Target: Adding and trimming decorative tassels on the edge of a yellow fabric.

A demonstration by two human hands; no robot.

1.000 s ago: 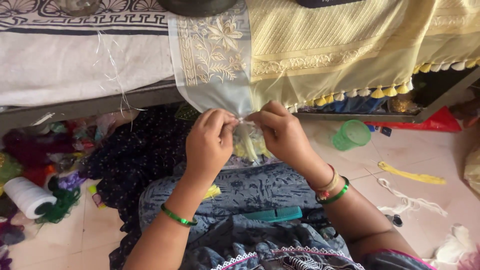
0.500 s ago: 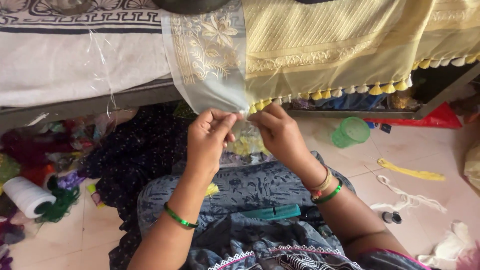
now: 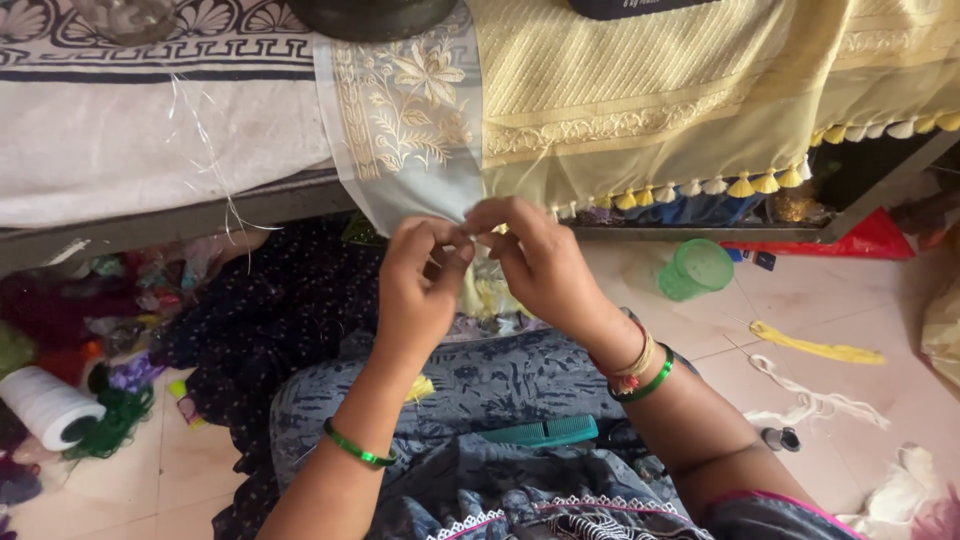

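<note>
The pale sheer embroidered cloth [image 3: 400, 150] hangs off the edge of the bed, gold flower work down its length, and its lower hem sits at centre frame where both hands meet. The left hand [image 3: 420, 290] pinches the hem edge between thumb and forefinger, fingers pressed together on it. The right hand [image 3: 535, 265] meets it from three o'clock, fingertips closed on the same edge or a fine thread there; which one is too small to tell.

To work this hem well, judging from the grip, keep the two pinches close so the thin fabric stays taut between them, and pull along the edge, not away from it, since sheer weave puckers easily.

At one o'clock of the hands lies the yellow cloth [image 3: 650, 90] with its tassel fringe [image 3: 740, 185] along the bottom. At three o'clock a green plastic cup [image 3: 697, 268] lies on the floor tiles, with a yellow thread bundle [image 3: 815, 345] beyond it. At six o'clock a teal comb [image 3: 540, 432] rests on the lap. At eight o'clock a white thread spool [image 3: 48, 405] lies beside green thread [image 3: 110, 420].
</note>
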